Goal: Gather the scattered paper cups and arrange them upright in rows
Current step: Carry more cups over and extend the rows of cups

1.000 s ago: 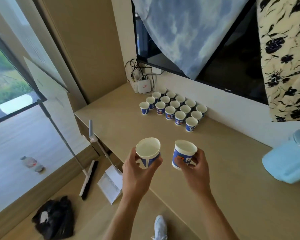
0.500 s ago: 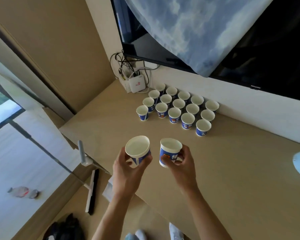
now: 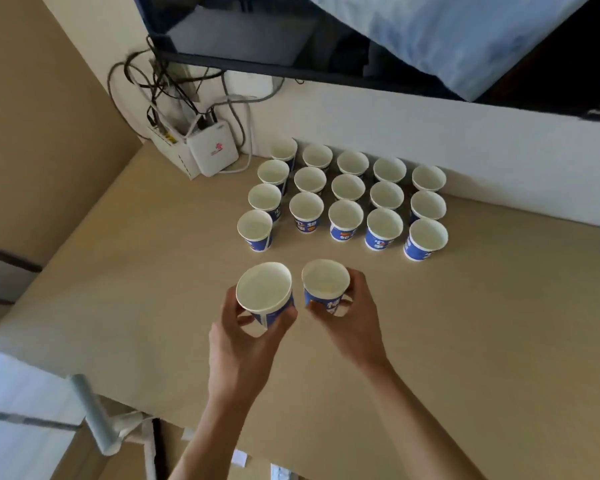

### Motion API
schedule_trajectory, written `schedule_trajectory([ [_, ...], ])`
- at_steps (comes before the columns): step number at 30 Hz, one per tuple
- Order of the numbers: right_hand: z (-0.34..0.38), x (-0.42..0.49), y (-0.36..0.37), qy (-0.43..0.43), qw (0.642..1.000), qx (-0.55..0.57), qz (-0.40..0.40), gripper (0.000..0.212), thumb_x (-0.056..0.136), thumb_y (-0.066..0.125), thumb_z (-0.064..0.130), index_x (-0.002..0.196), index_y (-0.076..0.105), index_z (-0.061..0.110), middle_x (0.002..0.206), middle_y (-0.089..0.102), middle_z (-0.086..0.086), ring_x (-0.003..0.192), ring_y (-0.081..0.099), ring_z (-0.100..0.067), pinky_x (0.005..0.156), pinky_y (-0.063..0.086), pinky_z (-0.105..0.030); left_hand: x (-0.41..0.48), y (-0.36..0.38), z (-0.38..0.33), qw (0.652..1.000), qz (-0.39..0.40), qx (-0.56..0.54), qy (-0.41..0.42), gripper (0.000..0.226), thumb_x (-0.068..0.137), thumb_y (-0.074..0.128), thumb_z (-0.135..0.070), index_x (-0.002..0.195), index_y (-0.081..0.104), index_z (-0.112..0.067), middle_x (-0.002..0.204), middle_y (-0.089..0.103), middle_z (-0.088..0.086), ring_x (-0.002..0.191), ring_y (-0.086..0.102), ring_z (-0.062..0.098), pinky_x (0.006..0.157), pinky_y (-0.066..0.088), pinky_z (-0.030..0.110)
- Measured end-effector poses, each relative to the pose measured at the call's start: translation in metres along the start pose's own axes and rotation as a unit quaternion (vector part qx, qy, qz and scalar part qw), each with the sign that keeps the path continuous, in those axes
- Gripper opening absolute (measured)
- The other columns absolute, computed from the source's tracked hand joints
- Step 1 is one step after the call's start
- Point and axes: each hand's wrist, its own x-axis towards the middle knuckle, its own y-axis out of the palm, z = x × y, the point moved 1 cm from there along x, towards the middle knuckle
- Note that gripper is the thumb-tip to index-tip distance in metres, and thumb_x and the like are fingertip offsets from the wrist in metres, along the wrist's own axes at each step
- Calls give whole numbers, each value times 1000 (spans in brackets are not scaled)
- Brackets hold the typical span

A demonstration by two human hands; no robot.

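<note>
Head view: hands, left [image 3: 243,344] and right [image 3: 352,327], each grip upright cup.

Two bare forearms reach in from bottom of frame, side by side, backs of hands toward camera. L hand [image 3: 243,344] grips a paper cup [image 3: 264,289] low on its wall, thumb on the right side & fingers curled round the left. R hand [image 3: 350,323] grips a second cup [image 3: 324,282], thumb left, fingers right. Thumbs sit just beside each other.
</note>
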Motion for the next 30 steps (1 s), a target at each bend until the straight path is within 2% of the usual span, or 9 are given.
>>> schedule_trajectory([
  [4, -21, 36, 33, -28, 999, -11, -19, 57, 69, 88, 20, 115, 57, 32, 109, 69, 15, 98, 69, -9, 82, 58, -25, 31, 2, 29, 1000, 12, -2, 26, 53, 62, 79, -55, 110, 59, -48, 102, 71, -23, 96, 67, -4, 72, 47, 20],
  [8, -38, 69, 58, -59, 997, -31, -29, 57, 71, 86, 17, 119, 57, 27, 112, 69, 14, 101, 69, -8, 86, 60, -31, 52, 7, 57, 998, 22, -22, 47, 50, 64, 81, -50, 110, 61, -45, 99, 72, -21, 97, 68, -3, 75, 47, 22],
  [11, -46, 87, 69, -89, 994, -39, -48, 56, 72, 86, 15, 118, 56, 27, 112, 69, 16, 103, 68, -4, 87, 58, -25, 64, 13, 72, 996, 30, -28, 73, 51, 66, 83, -44, 112, 62, -43, 99, 73, -21, 100, 68, -1, 77, 48, 21],
  [14, -52, 100, 74, -110, 991, -54, -59, 61, 70, 88, 13, 112, 51, 37, 108, 68, 21, 100, 68, 2, 83, 55, -17, 75, 22, 82, 993, 46, -28, 103, 48, 67, 83, -39, 110, 62, -43, 99, 72, -23, 100, 68, -1, 75, 49, 9],
  [16, -57, 105, 76, -114, 989, -62, -66, 66, 68, 90, 13, 115, 50, 37, 110, 69, 19, 101, 68, 3, 82, 55, -15, 82, 26, 85, 991, 54, -28, 119, 48, 68, 83, -39, 110, 61, -44, 99, 72, -23, 99, 68, -1, 76, 47, 4],
  [24, -65, 115, 82, -133, 984, -78, -93, 64, 67, 93, 18, 114, 51, 31, 107, 69, 17, 97, 69, -1, 82, 58, -23, 99, 25, 95, 987, 56, -41, 148, 51, 68, 83, -39, 114, 62, -42, 104, 72, -23, 104, 69, 2, 79, 52, 12],
  [30, -65, 118, 86, -117, 986, -66, -100, 68, 65, 94, 18, 117, 50, 25, 111, 70, 13, 98, 70, -4, 84, 59, -31, 98, 25, 96, 985, 54, -46, 158, 52, 67, 83, -40, 114, 61, -45, 109, 71, -23, 105, 69, 3, 80, 50, 10],
])
